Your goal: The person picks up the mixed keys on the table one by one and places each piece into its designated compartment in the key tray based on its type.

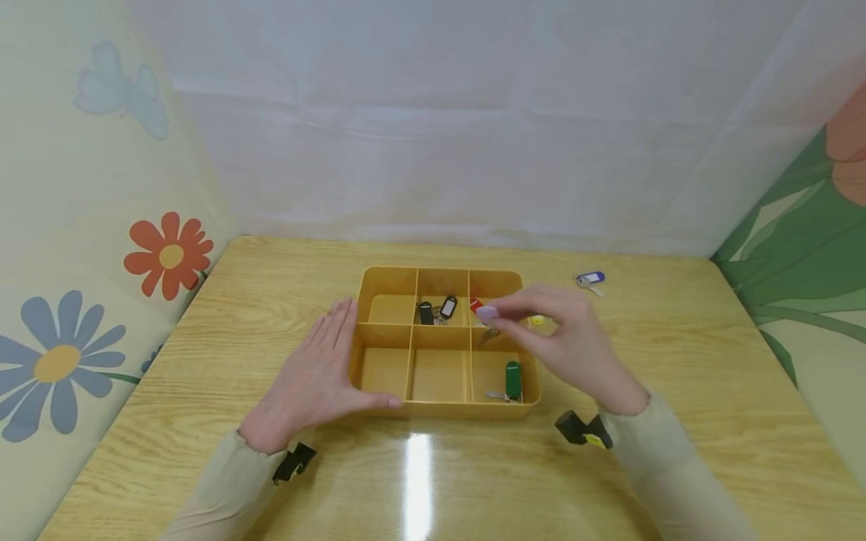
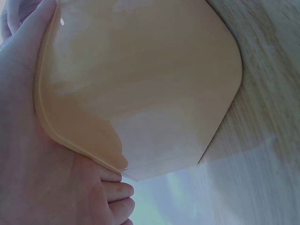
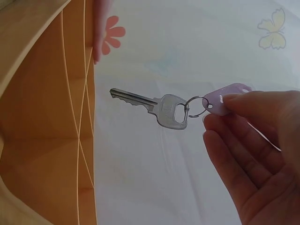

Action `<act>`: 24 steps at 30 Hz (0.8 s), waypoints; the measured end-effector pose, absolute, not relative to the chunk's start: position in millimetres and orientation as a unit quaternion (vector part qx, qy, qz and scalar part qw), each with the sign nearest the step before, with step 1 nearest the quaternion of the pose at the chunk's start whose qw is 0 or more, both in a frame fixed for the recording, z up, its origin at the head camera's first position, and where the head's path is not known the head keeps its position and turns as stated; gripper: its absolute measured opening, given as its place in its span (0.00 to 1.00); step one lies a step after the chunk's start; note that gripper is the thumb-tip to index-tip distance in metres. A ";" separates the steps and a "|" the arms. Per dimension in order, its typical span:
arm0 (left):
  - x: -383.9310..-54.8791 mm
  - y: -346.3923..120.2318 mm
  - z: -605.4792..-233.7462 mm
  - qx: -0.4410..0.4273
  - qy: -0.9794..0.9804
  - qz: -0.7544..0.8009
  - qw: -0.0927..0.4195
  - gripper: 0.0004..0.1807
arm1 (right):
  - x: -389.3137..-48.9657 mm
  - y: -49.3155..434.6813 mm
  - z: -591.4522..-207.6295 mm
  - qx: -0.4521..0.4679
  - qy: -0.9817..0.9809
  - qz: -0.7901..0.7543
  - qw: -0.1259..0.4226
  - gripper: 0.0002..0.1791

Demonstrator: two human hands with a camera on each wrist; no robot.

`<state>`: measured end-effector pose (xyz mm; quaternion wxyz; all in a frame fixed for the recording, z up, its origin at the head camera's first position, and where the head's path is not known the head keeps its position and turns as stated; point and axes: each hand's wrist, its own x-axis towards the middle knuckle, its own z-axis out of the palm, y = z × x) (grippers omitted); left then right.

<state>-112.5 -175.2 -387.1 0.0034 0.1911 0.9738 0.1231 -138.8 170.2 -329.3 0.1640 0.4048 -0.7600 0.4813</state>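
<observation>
A yellow organizer box [image 1: 441, 409] with several compartments stands on the table. My left hand [image 1: 318, 368] rests against its left side, fingers straight, the thumb along the front rim; the left wrist view shows the palm along the box's edge. Above the right compartments, my right hand [image 1: 571, 342] pinches a purple key tag [image 3: 220, 99] between thumb and index finger. A silver key [image 3: 171, 111] hangs from the tag by a ring. Inside the box lie black key tags [image 1: 448, 306] in the back middle, a red tag [image 1: 475, 306] at back right, and a green tag [image 1: 513, 381] at front right.
On the table behind the right hand lies a blue key tag [image 1: 592, 277] with a key. A yellow item [image 1: 537, 320] is mostly hidden by the right hand. A white sheet [image 1: 433, 150] hangs behind the wooden table [image 1: 676, 361], with printed flower panels at both sides.
</observation>
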 end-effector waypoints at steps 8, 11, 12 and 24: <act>-113.3 -176.3 -388.2 0.194 0.973 0.121 -0.001 0.81 | -138.4 162.1 -331.6 0.424 -0.748 0.488 0.149 0.21; -113.3 -176.1 -388.2 0.194 0.974 0.118 0.002 0.81 | -138.2 158.7 -332.6 0.434 -0.742 0.491 0.140 0.20; -113.3 -176.0 -388.2 0.194 0.974 0.118 0.002 0.81 | -138.1 157.8 -333.1 0.436 -0.742 0.491 0.136 0.20; -112.6 -175.5 -387.0 0.190 0.975 0.118 0.009 0.82 | -136.6 148.8 -341.8 0.439 -0.742 0.494 0.109 0.20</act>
